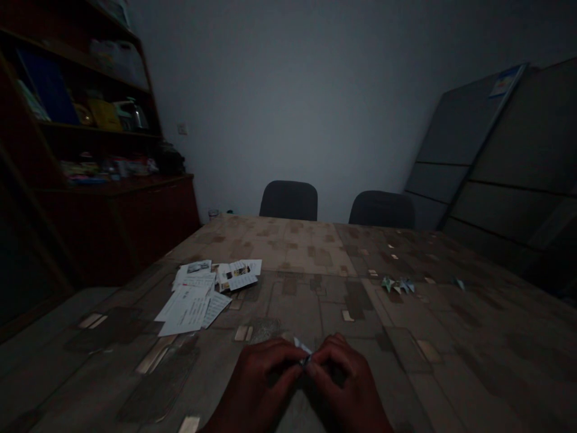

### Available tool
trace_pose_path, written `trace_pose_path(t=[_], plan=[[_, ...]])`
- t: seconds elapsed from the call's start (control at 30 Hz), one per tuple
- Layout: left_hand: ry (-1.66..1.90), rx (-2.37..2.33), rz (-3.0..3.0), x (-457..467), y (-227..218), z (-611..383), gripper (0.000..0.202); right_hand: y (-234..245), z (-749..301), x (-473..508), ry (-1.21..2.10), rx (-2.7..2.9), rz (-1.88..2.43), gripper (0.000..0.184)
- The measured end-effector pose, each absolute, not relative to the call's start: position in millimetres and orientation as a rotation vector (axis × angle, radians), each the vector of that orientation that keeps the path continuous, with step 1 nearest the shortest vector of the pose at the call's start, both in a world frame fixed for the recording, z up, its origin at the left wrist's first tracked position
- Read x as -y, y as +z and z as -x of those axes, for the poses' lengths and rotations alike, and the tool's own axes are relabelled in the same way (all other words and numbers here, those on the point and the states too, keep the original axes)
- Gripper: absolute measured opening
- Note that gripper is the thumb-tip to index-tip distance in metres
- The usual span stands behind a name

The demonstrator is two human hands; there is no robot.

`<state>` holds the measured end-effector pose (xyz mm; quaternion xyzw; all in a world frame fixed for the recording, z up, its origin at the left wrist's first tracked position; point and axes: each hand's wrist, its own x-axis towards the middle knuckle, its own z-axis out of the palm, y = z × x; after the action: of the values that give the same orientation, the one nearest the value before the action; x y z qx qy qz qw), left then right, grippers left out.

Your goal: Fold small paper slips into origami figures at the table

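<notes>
Dim room, low light. Both hands meet at the bottom centre of the frame, over the near edge of the patterned worktop [315, 252]. Left hand [264, 376] and right hand [345, 376] are each closed narrow, fingertips pinching a small folded paper piece [303, 349] between them; a pale corner sticks up above the knuckles. Loose printed sheets [193, 297] lie spread at centre left of the frame, well apart from the hands. Small folded paper shapes [399, 285] sit right of centre, further back on the worktop. Two dark chairs [288, 200] stand at the far edge. Cluttered shelf unit [81, 120] fills the upper left.
</notes>
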<state>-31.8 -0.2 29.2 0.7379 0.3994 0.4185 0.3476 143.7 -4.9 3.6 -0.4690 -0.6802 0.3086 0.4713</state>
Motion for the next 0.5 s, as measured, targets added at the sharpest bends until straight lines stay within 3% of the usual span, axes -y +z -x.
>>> trace_pose_path(t=[0.2,0.5], plan=[[1.108,-1.076,-1.880,0.2,30.4,31.2,0.015,7.1,-142.1,5.7,0.779,1.665,1.128,0.016],[1.168,-1.024,-1.999,1.6,29.9,34.2,0.018,7.7,-145.9,4.3,0.875,1.627,1.093,0.001]])
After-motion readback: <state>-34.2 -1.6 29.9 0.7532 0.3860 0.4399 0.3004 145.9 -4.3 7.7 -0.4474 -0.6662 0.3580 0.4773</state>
